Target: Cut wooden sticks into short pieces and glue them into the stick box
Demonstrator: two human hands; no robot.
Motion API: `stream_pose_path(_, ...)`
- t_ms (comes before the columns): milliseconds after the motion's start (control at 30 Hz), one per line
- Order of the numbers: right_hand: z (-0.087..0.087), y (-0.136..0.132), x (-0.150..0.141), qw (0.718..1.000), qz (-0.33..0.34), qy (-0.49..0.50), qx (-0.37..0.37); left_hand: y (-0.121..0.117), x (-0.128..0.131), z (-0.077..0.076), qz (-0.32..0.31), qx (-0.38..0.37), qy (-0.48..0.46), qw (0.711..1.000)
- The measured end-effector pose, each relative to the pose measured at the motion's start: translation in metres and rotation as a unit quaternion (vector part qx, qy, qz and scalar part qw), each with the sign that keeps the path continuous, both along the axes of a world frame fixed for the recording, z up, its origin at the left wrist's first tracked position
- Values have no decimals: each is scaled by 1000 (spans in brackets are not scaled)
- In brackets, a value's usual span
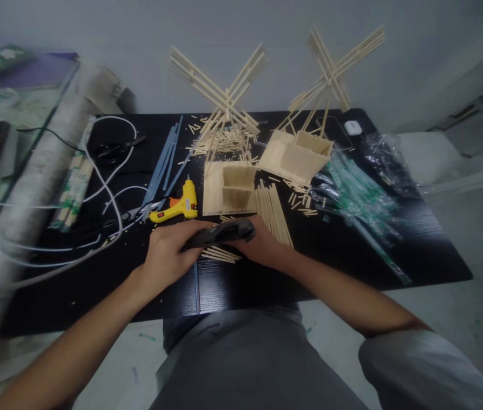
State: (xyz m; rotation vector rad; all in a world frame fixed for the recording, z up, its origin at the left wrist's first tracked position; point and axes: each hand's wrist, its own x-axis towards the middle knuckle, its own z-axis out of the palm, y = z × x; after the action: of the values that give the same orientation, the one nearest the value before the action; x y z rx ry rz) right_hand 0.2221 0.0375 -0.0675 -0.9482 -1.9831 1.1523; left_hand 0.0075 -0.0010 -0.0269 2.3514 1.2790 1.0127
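Note:
In front of me, above the near part of the table, is a dark, elongated object (219, 232) with a rounded right end. I cannot make out its kind. My left hand (170, 247) is closed around its left end, the thumb lying along the top. My right hand (260, 245) is closed at its right end, with most of its fingers hidden behind the object. Thin wooden sticks (219, 254) lie on the table below it. Just beyond my hands stands a stick-built windmill model (213, 191) with crossed blades and a small open box on its base.
Left of the model lies a yellow glue gun (179, 204), near blue-grey glue sticks (166, 156) and looping white cables (113, 193). A second windmill model (284, 154) stands back right. Beside it are plastic-wrapped packs (360, 182) and a white case (353, 127). Stick offcuts (224, 141) litter the black table (330, 256).

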Motion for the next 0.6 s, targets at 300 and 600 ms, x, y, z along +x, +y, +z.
stream_pose_path(300, -14, 1, -2, 999, -6, -37, 13, -2, -1, -5, 26, -75, -6, 997)
stream_pose_path(600, -10, -3, -3, 999, -5, -7, -51, -12, -17, -2, 80, -39, -29, 996)
